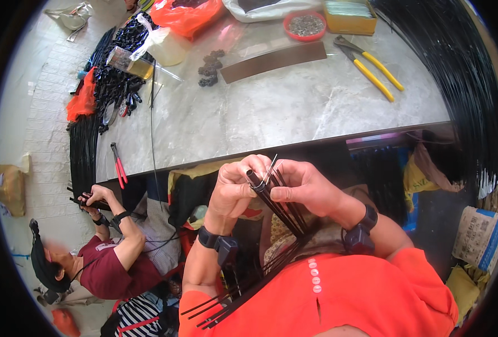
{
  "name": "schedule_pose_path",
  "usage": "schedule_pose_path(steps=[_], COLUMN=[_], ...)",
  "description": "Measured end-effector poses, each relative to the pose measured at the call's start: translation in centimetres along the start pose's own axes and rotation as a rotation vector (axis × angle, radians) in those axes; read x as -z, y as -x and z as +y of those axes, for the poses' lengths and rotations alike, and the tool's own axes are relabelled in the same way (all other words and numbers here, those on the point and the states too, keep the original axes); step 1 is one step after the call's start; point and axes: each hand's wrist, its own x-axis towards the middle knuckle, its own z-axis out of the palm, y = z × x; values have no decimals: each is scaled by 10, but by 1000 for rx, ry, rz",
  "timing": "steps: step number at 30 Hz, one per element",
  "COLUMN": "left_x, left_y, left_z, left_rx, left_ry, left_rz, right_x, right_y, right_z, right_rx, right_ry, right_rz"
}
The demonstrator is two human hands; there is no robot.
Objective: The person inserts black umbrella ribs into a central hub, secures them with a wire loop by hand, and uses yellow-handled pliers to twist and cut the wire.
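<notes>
Near-side tabletop (pixel 266 115) passage, brown strip (pixel 275 62) beyond

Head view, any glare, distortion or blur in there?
In the head view: pinkish glare on the grey tabletop beside the orange bag; black fisheye corners; a smudge blurring part of the co-worker; left hand and right hand fairly sharp.
</notes>
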Motion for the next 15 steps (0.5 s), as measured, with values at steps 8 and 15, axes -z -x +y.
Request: schedule_pose_path(steps=[8,15], left_x=[-3,-12], left_y=[-23,-22], left_z=[-10,-2], left_rx=[23,34], left_ry=[25,-10], left_rz=[-93,-99], right_x=[5,-6], right_y=[9,21], right_z=[-10,-13], right_rx=[12,67], right_ry=[-48,35], right_rz=[78,119])
